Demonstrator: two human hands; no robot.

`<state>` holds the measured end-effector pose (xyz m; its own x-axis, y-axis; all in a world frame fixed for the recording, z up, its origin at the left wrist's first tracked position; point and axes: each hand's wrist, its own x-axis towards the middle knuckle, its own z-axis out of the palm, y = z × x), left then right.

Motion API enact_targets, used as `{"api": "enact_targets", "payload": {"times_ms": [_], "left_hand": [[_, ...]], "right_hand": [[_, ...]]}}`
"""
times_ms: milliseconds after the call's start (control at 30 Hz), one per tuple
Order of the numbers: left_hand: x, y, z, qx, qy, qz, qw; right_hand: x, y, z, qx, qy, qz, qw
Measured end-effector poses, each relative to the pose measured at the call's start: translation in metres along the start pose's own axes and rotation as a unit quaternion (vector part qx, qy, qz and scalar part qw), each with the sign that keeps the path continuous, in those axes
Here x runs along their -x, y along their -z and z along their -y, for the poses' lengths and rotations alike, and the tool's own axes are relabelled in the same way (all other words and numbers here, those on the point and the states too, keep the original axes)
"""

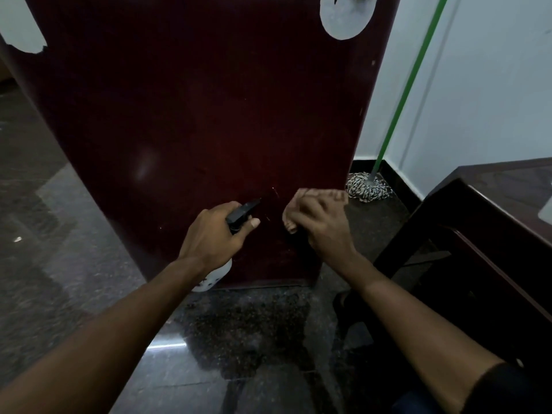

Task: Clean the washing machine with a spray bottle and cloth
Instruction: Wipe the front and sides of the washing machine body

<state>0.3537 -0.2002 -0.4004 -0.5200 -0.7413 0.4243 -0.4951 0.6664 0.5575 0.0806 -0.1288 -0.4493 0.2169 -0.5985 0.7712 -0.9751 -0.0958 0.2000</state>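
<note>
The washing machine is a tall dark maroon cabinet filling the upper middle of the head view, with pale sticker remnants near its top. My left hand grips a white spray bottle by its black trigger head, whose nozzle points at the lower part of the panel. My right hand presses a crumpled brownish cloth against the panel near its lower right corner. Most of the cloth is hidden under my fingers.
A mop with a green handle leans in the corner against the pale wall to the right of the machine. A dark wooden table stands at the right. The floor is dark polished stone.
</note>
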Motion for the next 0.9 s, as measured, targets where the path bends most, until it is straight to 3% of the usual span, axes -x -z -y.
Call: {"api": "enact_targets", "payload": {"times_ms": [67,100,200,300,367,467,533,700,767,900], "left_hand": [[-0.001,0.002,0.000,0.001,0.005,-0.005,1.000],[0.000,0.003,0.001,0.003,0.010,-0.008,1.000],[0.006,0.008,0.009,0.001,0.026,-0.019,0.999],[0.013,0.009,0.018,-0.007,0.027,-0.020,0.999],[0.015,0.011,0.021,-0.016,0.016,-0.012,1.000],[0.016,0.015,0.023,-0.019,0.018,-0.016,1.000],[0.017,0.019,0.025,-0.011,0.033,-0.030,0.999],[0.022,0.018,0.035,-0.002,0.041,-0.035,0.999],[0.022,0.018,0.035,-0.001,0.039,-0.032,0.999],[0.020,0.025,0.036,-0.004,0.039,-0.039,0.998]], "right_hand": [[0.019,0.000,-0.006,0.023,0.062,0.056,0.996],[0.024,0.003,-0.012,0.014,0.046,0.061,0.997],[0.011,0.009,-0.019,-0.036,-0.076,-0.011,0.996],[-0.032,0.002,-0.001,-0.036,-0.104,-0.116,0.987],[-0.045,-0.007,0.016,-0.028,-0.057,-0.126,0.990],[-0.016,-0.013,0.017,0.020,0.095,-0.023,0.995],[0.003,-0.005,0.002,0.047,0.149,0.020,0.987],[-0.050,-0.001,-0.003,-0.017,0.025,-0.112,0.993],[-0.073,-0.010,0.011,-0.042,0.028,-0.131,0.990],[-0.033,-0.021,0.021,-0.007,0.218,0.013,0.976]]}}
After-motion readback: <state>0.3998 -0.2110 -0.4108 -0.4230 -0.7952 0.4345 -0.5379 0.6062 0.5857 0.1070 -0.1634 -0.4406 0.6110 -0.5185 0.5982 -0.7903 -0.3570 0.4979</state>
